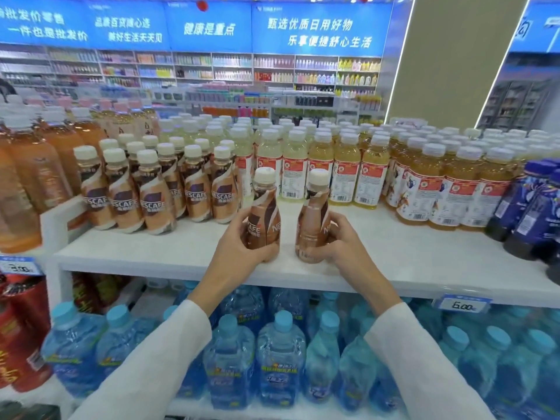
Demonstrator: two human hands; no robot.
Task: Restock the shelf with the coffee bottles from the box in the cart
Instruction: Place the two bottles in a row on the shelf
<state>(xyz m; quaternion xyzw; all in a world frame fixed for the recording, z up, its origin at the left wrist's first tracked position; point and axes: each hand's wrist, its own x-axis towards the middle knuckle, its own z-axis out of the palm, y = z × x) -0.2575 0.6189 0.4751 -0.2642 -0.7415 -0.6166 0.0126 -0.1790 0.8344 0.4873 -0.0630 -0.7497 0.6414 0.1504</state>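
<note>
Grip: our left hand [239, 237] holds left bottle [262, 219], right hand [336, 241] right bottle [313, 219], both upright | coffee row [151, 201] back-left, nearer left

The left hand [239, 237] and the right hand [330, 237] each grip an upright coffee bottle, the left bottle [263, 219] and the right bottle [313, 219], near the shelf's [394, 253] front edge.

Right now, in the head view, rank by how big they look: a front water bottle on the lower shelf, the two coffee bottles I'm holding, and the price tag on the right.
1. The water bottle, though nearness may inflate it.
2. The left coffee bottle and right coffee bottle: alike, not ranked.
3. The price tag.
</note>
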